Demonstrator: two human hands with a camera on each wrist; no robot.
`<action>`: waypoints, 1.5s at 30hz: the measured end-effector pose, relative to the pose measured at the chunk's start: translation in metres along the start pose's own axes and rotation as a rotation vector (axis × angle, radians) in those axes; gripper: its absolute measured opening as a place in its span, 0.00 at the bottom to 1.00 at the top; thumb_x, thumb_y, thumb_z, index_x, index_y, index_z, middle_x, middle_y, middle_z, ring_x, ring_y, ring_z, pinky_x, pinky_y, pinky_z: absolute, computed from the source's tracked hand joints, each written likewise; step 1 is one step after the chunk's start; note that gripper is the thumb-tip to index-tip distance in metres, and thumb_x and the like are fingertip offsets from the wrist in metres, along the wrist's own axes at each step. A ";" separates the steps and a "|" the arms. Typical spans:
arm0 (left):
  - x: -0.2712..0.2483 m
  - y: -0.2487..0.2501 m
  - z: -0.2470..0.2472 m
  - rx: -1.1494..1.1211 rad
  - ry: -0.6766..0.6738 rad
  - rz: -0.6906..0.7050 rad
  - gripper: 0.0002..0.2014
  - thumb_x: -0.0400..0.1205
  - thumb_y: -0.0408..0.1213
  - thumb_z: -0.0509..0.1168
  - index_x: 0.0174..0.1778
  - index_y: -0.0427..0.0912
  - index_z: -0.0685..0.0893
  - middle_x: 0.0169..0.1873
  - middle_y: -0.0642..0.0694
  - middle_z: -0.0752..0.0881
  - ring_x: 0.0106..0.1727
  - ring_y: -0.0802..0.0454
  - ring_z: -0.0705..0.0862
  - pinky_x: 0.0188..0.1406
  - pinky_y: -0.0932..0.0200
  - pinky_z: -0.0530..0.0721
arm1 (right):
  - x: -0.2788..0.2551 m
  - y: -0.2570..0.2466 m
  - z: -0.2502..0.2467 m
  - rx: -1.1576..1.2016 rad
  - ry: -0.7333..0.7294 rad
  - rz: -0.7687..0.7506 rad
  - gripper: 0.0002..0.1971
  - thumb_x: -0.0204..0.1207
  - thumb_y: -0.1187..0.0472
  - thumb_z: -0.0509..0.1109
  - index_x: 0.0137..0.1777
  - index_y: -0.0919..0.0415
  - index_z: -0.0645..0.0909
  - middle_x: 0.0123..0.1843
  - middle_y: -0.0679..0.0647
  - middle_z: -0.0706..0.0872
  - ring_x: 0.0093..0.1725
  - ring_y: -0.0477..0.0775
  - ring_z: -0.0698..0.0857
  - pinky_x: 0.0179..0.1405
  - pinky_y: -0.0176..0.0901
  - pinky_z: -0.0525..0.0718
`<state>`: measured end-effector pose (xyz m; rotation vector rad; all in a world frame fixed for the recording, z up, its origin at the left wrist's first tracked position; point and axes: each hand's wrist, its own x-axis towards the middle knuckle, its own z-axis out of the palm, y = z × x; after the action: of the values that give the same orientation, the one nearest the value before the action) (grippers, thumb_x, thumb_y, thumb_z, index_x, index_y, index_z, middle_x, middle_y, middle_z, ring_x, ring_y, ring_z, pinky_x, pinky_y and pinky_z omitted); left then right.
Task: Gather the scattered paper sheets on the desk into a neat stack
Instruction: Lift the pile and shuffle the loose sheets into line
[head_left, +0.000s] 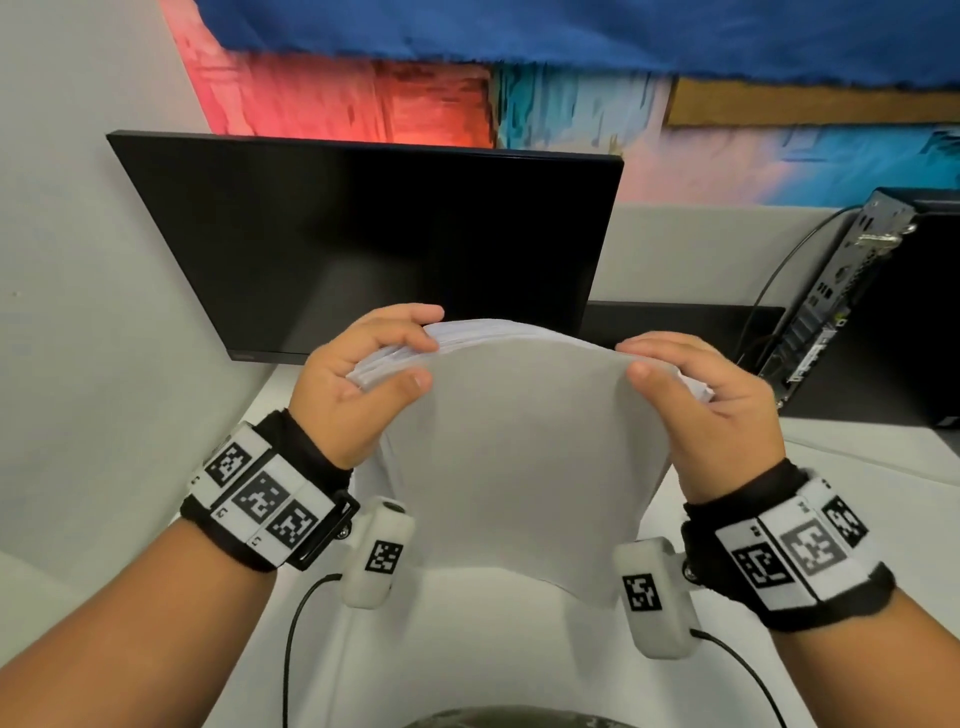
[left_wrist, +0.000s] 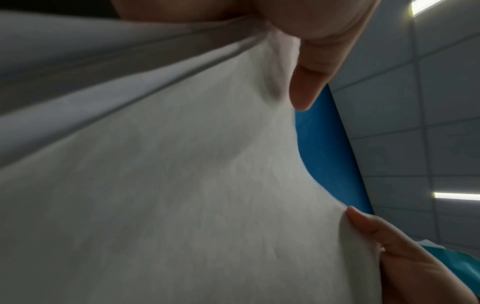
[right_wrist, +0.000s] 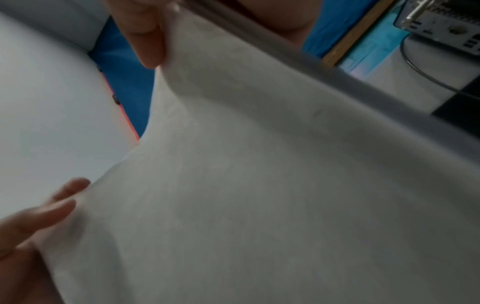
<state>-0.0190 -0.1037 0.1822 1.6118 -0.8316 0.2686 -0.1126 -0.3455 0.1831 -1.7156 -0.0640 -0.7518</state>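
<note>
A bundle of white paper sheets (head_left: 524, 457) stands roughly upright above the desk, bowed across its top edge. My left hand (head_left: 371, 364) grips its upper left corner, thumb on the near face and fingers curled over the top. At the upper right corner my right hand (head_left: 685, 379) holds it the same way. In the left wrist view the paper sheets (left_wrist: 168, 185) fill the frame, with the left thumb (left_wrist: 309, 82) on them. The paper sheets (right_wrist: 259, 195) fill the right wrist view too, the right thumb (right_wrist: 148, 41) pressing near the edge. The bundle's bottom edge is partly hidden by the wrist cameras.
A black monitor (head_left: 363, 234) stands close behind the paper. A black computer tower (head_left: 883, 312) with cables sits at the right on the white desk (head_left: 493, 649). A grey partition wall (head_left: 78, 260) closes off the left. Cables run from both wrist cameras across the near desk.
</note>
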 end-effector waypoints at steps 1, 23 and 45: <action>0.001 0.000 -0.001 -0.003 -0.017 -0.003 0.12 0.69 0.40 0.69 0.42 0.65 0.84 0.56 0.60 0.87 0.62 0.56 0.83 0.62 0.65 0.79 | 0.002 0.001 -0.001 0.017 0.009 0.015 0.09 0.66 0.55 0.70 0.34 0.37 0.88 0.42 0.35 0.89 0.49 0.35 0.85 0.52 0.24 0.78; -0.003 0.015 0.018 0.385 0.131 -0.228 0.13 0.71 0.41 0.69 0.43 0.35 0.89 0.32 0.48 0.88 0.34 0.60 0.85 0.39 0.69 0.80 | 0.011 0.008 -0.006 -0.393 0.236 0.221 0.36 0.55 0.59 0.84 0.63 0.55 0.73 0.60 0.51 0.77 0.58 0.50 0.79 0.66 0.47 0.78; -0.028 -0.060 -0.059 0.016 -0.069 -0.717 0.29 0.44 0.54 0.85 0.40 0.54 0.90 0.38 0.48 0.91 0.41 0.48 0.87 0.50 0.53 0.85 | 0.009 -0.001 -0.073 0.056 -0.220 0.270 0.17 0.41 0.46 0.83 0.33 0.46 0.91 0.33 0.42 0.92 0.32 0.39 0.90 0.31 0.31 0.86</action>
<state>0.0162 -0.0384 0.1331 1.8322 -0.2598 -0.2918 -0.1379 -0.4136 0.1953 -1.7050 -0.0042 -0.3586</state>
